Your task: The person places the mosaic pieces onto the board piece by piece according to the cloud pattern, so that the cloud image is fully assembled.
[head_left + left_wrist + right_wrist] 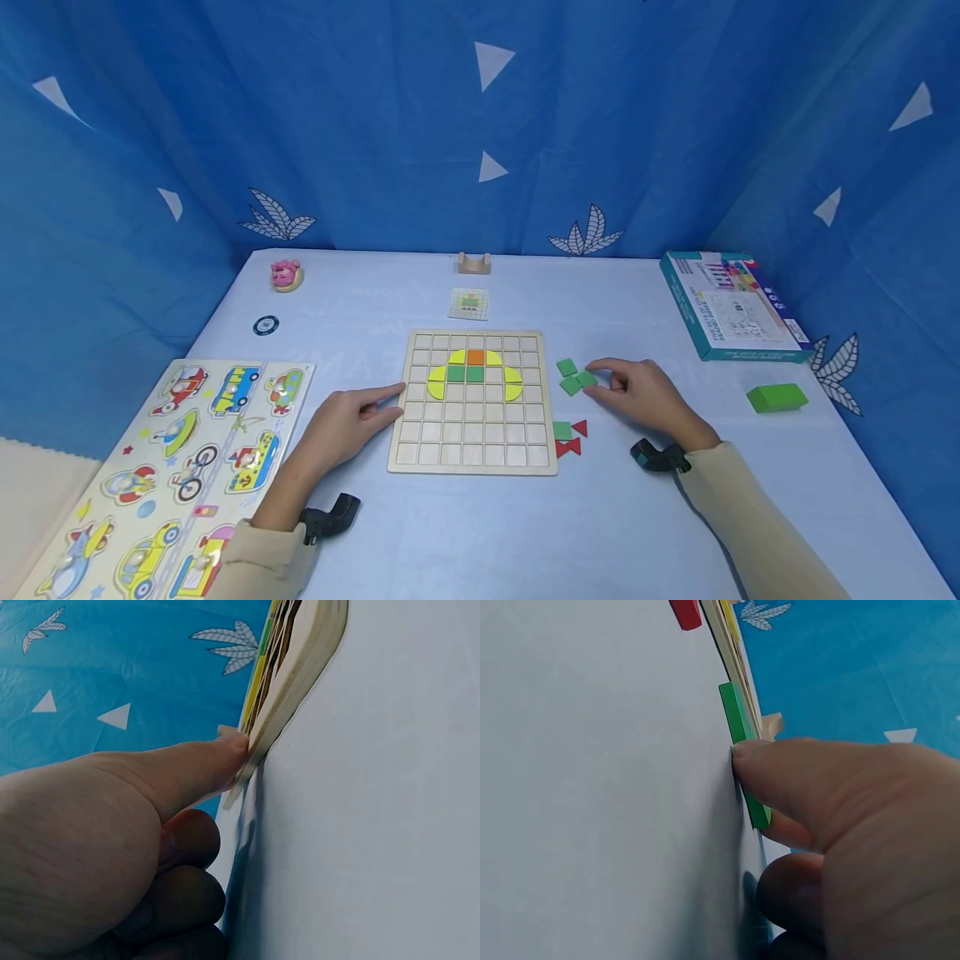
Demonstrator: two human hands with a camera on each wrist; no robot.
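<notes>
A wooden grid board (472, 433) lies in the middle of the table, with yellow, green and orange tiles (474, 372) set in its upper rows. My left hand (378, 402) rests beside it, one straight finger touching the board's left edge (300, 671) and the others curled. My right hand (597, 379) is just right of the board. Its thumb (780, 769) and forefinger pinch one of three green square tiles (586, 378), seen edge-on as a green tile (739, 720) in the right wrist view. Another green tile (562, 431) and red triangles (570, 446) lie by the board's lower right corner.
A vehicle peg puzzle (180, 467) lies at the front left. A teal box (731, 307) and a green block (776, 397) sit at the right. At the back are a pattern card (469, 303), a wooden stand (474, 263), a pink toy (286, 274) and a dark disc (266, 325). Blue curtains surround the table.
</notes>
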